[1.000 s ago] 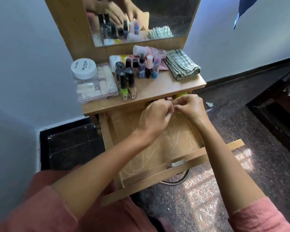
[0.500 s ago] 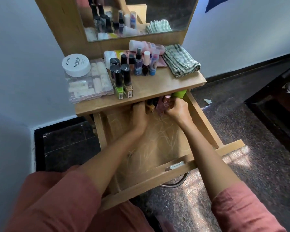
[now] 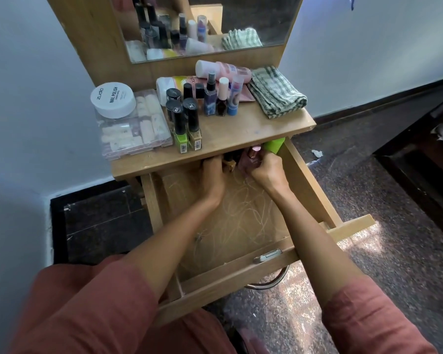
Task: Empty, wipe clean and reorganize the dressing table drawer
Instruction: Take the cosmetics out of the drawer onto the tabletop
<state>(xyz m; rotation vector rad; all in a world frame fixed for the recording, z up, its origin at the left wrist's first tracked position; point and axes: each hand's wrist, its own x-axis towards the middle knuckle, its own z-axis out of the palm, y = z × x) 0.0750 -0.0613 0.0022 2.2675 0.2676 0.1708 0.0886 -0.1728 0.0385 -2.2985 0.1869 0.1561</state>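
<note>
Vs 0.5 s ago, both hands stay at the back of the open drawer (image 3: 311,190) under the bench (image 3: 241,131) edge: right hand (image 3: 266,172) grips a pink bottle (image 3: 251,159) beside a green container (image 3: 274,145); left hand (image 3: 212,175) fingertips hidden, grip indeterminate.

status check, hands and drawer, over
Right hand grips pink bottle at drawer back. Left hand beside it, hold hidden under tabletop. Green item sits in back right corner.
</note>
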